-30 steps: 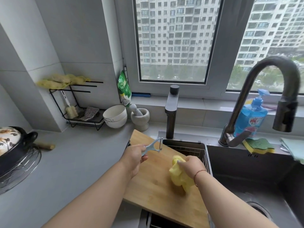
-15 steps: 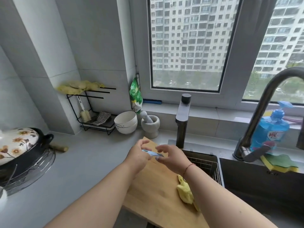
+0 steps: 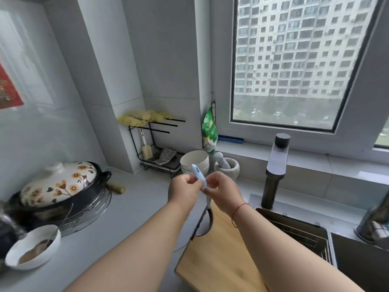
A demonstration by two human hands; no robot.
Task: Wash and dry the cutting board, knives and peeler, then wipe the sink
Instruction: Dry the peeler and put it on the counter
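Since a second before, the yellow cloth had left the right hand (image 3: 223, 191), which joined the left hand (image 3: 184, 189) on the pale blue plastic peeler (image 3: 200, 178). Both hands pinched its handle between them, its tip pointing toward 11 o'clock, above the wooden cutting board (image 3: 219, 260) at 6 o'clock.

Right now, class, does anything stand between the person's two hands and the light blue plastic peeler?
Nothing visible does. The left hand and the right hand both pinch the light blue plastic peeler directly, held up above the near corner of the wooden cutting board. Its blade end hangs below the hands.
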